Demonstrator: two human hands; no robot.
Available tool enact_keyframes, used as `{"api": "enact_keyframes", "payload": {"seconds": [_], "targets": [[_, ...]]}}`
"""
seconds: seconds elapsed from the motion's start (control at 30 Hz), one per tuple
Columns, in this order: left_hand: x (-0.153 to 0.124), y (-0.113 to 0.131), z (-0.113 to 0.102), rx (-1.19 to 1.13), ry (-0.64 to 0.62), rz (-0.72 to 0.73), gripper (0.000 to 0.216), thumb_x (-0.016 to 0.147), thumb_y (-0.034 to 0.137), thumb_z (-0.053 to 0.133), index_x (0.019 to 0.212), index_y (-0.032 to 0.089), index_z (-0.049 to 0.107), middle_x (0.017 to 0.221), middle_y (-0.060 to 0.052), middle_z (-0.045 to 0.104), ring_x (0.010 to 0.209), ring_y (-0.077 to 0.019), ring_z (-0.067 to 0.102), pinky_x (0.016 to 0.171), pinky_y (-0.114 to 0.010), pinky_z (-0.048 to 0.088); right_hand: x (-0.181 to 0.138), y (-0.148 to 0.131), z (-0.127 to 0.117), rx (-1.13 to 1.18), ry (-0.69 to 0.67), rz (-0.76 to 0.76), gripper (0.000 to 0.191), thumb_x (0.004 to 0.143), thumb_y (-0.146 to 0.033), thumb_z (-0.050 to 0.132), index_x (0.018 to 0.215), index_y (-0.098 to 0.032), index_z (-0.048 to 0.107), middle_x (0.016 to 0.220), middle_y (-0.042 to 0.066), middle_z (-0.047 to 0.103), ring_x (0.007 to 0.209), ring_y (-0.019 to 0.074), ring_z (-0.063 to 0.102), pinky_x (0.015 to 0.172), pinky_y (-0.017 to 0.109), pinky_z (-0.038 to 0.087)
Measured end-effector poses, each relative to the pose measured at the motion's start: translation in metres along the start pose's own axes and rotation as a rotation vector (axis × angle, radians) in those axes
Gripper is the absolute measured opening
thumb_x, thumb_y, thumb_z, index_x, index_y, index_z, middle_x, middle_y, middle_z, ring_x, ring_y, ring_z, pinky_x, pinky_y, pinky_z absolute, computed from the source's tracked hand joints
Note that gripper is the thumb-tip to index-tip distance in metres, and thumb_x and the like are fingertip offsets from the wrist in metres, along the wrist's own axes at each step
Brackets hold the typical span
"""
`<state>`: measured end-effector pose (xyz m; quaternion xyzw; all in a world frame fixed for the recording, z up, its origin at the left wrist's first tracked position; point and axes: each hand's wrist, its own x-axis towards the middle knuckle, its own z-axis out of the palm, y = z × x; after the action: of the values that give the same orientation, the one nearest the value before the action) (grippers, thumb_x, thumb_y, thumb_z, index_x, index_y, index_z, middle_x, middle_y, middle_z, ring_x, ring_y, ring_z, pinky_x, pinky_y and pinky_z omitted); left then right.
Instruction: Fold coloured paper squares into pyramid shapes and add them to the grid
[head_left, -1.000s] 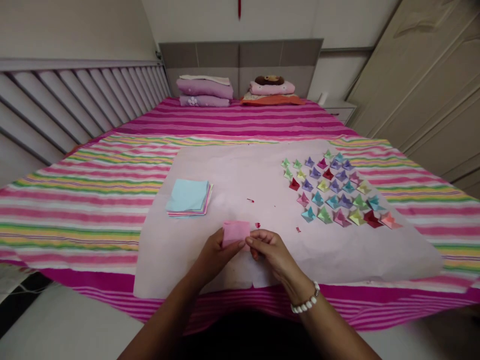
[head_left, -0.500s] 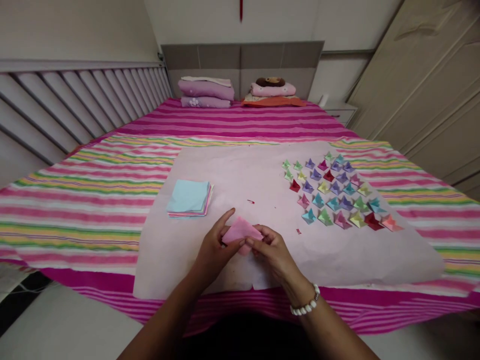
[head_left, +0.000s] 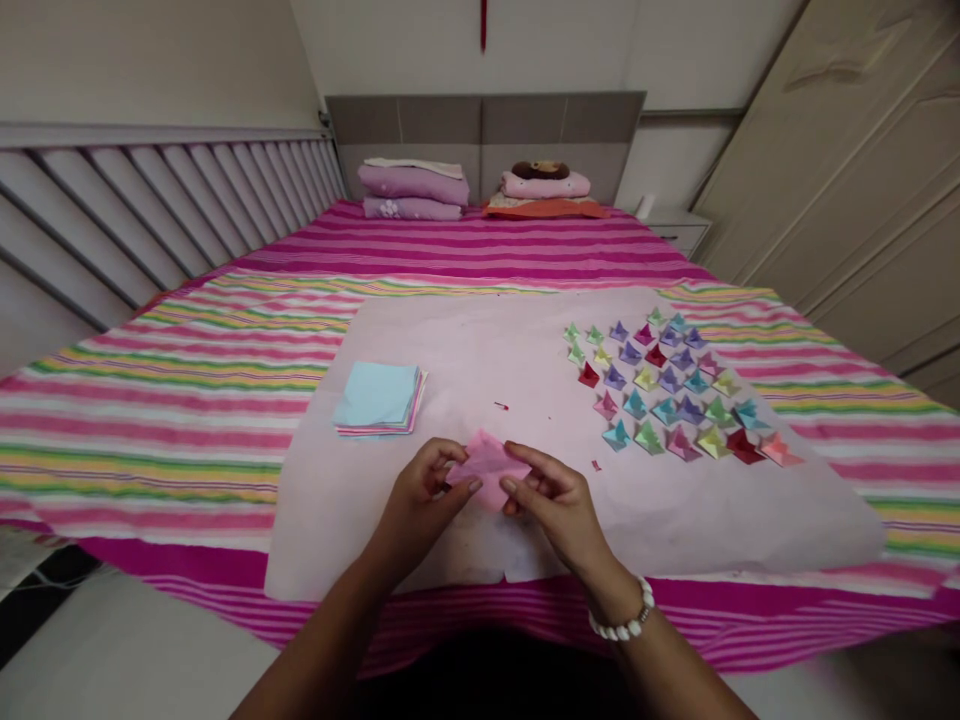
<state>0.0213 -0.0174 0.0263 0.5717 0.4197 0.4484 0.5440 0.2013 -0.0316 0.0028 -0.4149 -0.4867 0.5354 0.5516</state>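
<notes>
Between my two hands is a pink sheet of origami paper, folded into a small diamond-like shape. My left hand pinches its left side with thumb and fingers. On its right side my right hand, with a white bead bracelet at the wrist, grips it the same way. A stack of square paper sheets, light blue on top, lies to the left. Several folded paper boats in many colours stand in rows on the right. The fingertips behind the pink paper are partly hidden.
A large pale sheet covers part of the striped bed. A small red pin-like item and a red scrap lie beyond my hands. Folded bedding rests by the headboard; a slatted rail runs along the left.
My fingers have shifted on the pink paper. The left fingers have bent down onto its upper left edge, and the right index finger has moved up to its upper right edge.
</notes>
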Motion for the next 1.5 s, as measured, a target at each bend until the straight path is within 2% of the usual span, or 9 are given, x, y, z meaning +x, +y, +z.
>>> {"api": "enact_keyframes", "payload": {"seconds": [0.2,0.4,0.53,0.7,0.77,1.0,1.23,1.4,1.5], "targets": [[0.0,0.002,-0.002,0.003,-0.034,0.062,0.011,0.079,0.025,0.068,0.08,0.019,0.058,0.075,0.003,0.057,0.067,-0.0091,0.052,0.06,-0.02,0.04,0.0,0.002,-0.001,0.069,-0.034,-0.03,0.021,0.077,-0.027,0.073,0.097,-0.023,0.074,0.053,-0.001,0.067,0.047,0.0114,0.059,0.047,0.022,0.046],[-0.002,0.003,-0.004,0.072,-0.017,0.004,0.024,0.078,0.026,0.069,0.101,0.022,0.059,0.078,0.002,0.064,0.069,-0.0119,0.059,0.061,-0.022,0.045,0.0,0.001,0.001,0.125,-0.045,-0.075,0.01,0.075,-0.028,0.074,0.083,-0.022,0.074,0.074,0.002,0.07,0.051,0.0113,0.063,0.045,0.021,0.046],[-0.003,0.005,-0.005,0.189,-0.087,0.146,0.028,0.083,0.023,0.063,0.111,0.025,0.065,0.108,-0.005,0.066,0.1,-0.0182,0.06,0.085,-0.031,0.048,-0.001,-0.002,0.002,0.057,-0.03,-0.073,0.01,0.076,-0.029,0.073,0.082,-0.021,0.072,0.07,0.001,0.068,0.051,0.0116,0.062,0.046,0.023,0.046],[-0.001,0.007,-0.006,0.195,-0.167,0.198,0.025,0.086,0.018,0.053,0.1,0.025,0.072,0.105,-0.007,0.065,0.092,-0.0181,0.061,0.072,-0.028,0.051,-0.003,-0.006,0.005,0.042,0.027,-0.012,0.038,0.073,-0.028,0.073,0.11,-0.024,0.065,0.07,0.0,0.068,0.051,0.0134,0.062,0.049,0.026,0.049],[-0.001,0.007,-0.006,0.181,-0.16,0.191,0.027,0.086,0.015,0.051,0.099,0.025,0.073,0.107,-0.007,0.064,0.089,-0.0168,0.061,0.066,-0.025,0.05,-0.003,-0.006,0.004,0.072,0.027,0.007,0.049,0.072,-0.028,0.073,0.119,-0.027,0.06,0.082,0.001,0.071,0.053,0.0132,0.062,0.049,0.026,0.049],[-0.003,0.004,-0.005,0.264,-0.117,0.246,0.036,0.082,0.006,0.044,0.096,0.024,0.073,0.104,-0.005,0.063,0.091,-0.0155,0.061,0.076,-0.027,0.049,0.0,-0.003,0.0,0.161,-0.123,0.034,0.028,0.086,-0.04,0.056,0.098,-0.018,0.07,0.063,0.003,0.069,0.058,0.018,0.065,0.059,0.03,0.049],[-0.007,0.01,-0.005,0.263,-0.129,0.204,0.031,0.083,0.014,0.053,0.107,0.022,0.07,0.104,-0.007,0.062,0.095,-0.0182,0.06,0.078,-0.028,0.049,0.004,-0.006,0.007,-0.062,0.035,0.101,0.024,0.069,-0.034,0.077,0.086,-0.019,0.07,0.047,-0.003,0.059,0.043,0.0113,0.052,0.046,0.022,0.038],[-0.003,0.005,-0.004,0.22,0.032,0.118,0.014,0.079,0.028,0.066,0.086,0.019,0.074,0.085,-0.005,0.068,0.083,-0.0183,0.063,0.072,-0.028,0.05,0.005,-0.003,0.007,-0.103,0.063,0.043,0.019,0.068,-0.032,0.077,0.081,-0.019,0.071,0.046,-0.007,0.047,0.041,0.0074,0.037,0.041,0.02,0.027],[-0.002,-0.001,-0.003,0.249,0.063,0.093,0.011,0.074,0.028,0.071,0.082,0.02,0.074,0.084,-0.004,0.071,0.082,-0.0191,0.064,0.074,-0.03,0.05,0.006,-0.003,0.008,-0.119,0.056,-0.014,0.017,0.067,-0.032,0.078,0.077,-0.02,0.071,0.061,-0.003,0.056,0.046,0.0076,0.038,0.043,0.021,0.031]]}}
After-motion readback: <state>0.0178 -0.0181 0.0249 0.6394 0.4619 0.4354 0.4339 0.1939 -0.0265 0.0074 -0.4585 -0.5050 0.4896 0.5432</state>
